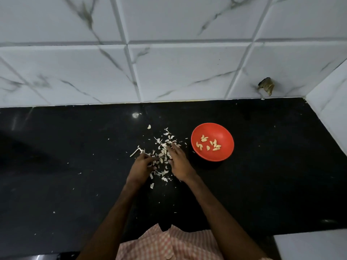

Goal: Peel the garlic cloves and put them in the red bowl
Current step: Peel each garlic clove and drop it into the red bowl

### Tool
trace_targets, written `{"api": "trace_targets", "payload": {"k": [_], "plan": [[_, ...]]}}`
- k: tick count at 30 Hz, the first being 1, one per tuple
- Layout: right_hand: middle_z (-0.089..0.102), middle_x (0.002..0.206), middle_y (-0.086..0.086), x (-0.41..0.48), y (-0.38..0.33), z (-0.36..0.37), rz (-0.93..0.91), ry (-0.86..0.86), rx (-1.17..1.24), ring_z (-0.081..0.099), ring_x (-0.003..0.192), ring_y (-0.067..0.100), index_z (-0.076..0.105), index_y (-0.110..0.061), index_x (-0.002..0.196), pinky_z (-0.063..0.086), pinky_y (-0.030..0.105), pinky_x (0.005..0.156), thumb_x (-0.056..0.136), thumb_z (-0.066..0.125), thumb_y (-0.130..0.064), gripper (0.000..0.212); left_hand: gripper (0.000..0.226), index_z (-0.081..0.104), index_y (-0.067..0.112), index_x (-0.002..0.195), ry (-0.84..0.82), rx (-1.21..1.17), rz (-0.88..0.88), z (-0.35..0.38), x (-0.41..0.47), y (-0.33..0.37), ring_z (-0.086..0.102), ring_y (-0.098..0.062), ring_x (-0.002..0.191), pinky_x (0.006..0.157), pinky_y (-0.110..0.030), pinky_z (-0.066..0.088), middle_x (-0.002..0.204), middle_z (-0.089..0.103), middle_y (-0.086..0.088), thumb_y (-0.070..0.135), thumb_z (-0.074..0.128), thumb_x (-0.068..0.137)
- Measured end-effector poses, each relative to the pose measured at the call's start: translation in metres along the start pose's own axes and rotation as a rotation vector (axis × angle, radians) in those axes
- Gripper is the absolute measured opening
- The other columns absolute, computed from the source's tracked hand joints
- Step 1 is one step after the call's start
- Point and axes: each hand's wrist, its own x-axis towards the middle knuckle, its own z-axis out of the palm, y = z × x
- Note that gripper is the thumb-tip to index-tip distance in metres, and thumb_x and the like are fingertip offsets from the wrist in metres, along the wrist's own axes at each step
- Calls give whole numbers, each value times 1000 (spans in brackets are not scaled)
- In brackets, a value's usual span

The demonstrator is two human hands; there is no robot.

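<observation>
Two hands: we had both down in the heap of peel, close together, near the middle of the counter.
Left hand: our fingers were curled in at the heap's left edge; whether they pinched a clove or only skin, we could not tell.
Right hand: our fingers lay fairly straight, tips pressed onto the heap, gripping nothing that we could see.
Heap of peel: pale papery scraps lay scattered under and around both hands; any unpeeled cloves among them were too small for us to pick out.
Stem: a bare pale stalk lay just beyond the left fingertips.
Stray piece: one pale bit lay apart at the heap's far edge; clove or skin, we could not say.
Red bowl: it stood just right of the heap, near our right hand, untouched.
Peeled cloves: about a dozen lay loose in the bowl's bottom.
Counter: black and glossy, flecked with skin.
Progress: we judged the job well along, with much peel shed and the bowl stocked; what remained, it seemed, was to sift the heap for any last cloves, peel them and drop them in.
</observation>
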Motion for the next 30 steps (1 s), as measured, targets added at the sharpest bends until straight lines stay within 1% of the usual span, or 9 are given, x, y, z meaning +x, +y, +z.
{"api": "trace_targets", "payload": {"k": [2, 3, 5, 8, 13, 18, 22, 25, 30], "plan": [[7, 171, -2, 1, 2, 20, -33, -57, -179, -5, 157, 27, 22, -23, 161, 18, 43, 125, 100, 47, 2, 71, 30, 75, 17, 114, 29, -14, -7, 0, 3, -4, 63, -18, 97, 90, -27, 49, 113, 61, -3, 7, 77, 86], [9, 170, -2, 0, 2, 25, -50, -49, -228, -4, 157, 28, 24, -23, 160, 21, 44, 125, 98, 47, 5, 72, 23, 75, 16, 107, 40, -16, -11, -1, 5, -6, 64, -19, 96, 86, -28, 49, 110, 63, -3, 7, 76, 86], [25, 167, 2, -4, -3, 28, -72, -13, -256, 12, 155, 27, 38, -16, 155, 26, 42, 124, 94, 48, 10, 67, 13, 72, 17, 93, 65, -30, -20, -3, 7, -8, 64, -20, 93, 79, -27, 46, 102, 66, -2, 6, 75, 86], [47, 150, 9, -9, -11, 27, -94, 37, -292, 38, 141, 26, 55, -6, 140, 35, 35, 116, 94, 55, 2, 47, 19, 64, 24, 84, 79, -97, -23, -6, 6, -6, 62, -14, 87, 79, -30, 49, 95, 67, 4, 8, 72, 89], [60, 129, 7, -6, -14, 20, 56, 176, -184, 56, 120, 22, 62, -10, 130, 47, 32, 101, 99, 53, 0, 33, 11, 66, 15, 90, 136, -297, -71, -12, 10, -11, 67, -16, 90, 85, -36, 55, 94, 70, 3, 5, 68, 92], [52, 142, 2, -8, -11, 16, -50, 225, -223, 42, 132, 18, 61, -13, 136, 43, 32, 108, 103, 55, -17, 33, 21, 69, 15, 100, 161, -387, -59, -20, 13, -6, 66, -10, 92, 89, -34, 56, 100, 69, 6, -4, 60, 95], [58, 115, 0, -10, -2, 14, -202, 6, -192, 45, 110, 14, 73, -16, 116, 44, 30, 93, 96, 67, -26, 23, 20, 70, 19, 101, 157, -380, -45, -23, 16, -4, 67, -8, 95, 90, -36, 57, 100, 71, 10, 1, 63, 95], [58, 112, 1, -12, 5, 11, -199, -128, -230, 48, 111, 15, 73, -15, 113, 42, 30, 91, 94, 69, -18, 20, 15, 68, 24, 105, 201, -296, -49, -23, 11, 0, 65, -7, 96, 86, -33, 54, 106, 68, 12, 13, 68, 94], [64, 98, -8, -12, -2, 18, -49, 85, -25, 59, 91, 8, 71, -20, 97, 50, 30, 82, 91, 74, -27, 10, 10, 68, 23, 102, 244, -388, -37, -6, -15, 3, 65, -4, 91, 84, -33, 54, 99, 68, 15, 14, 65, 96]]}}
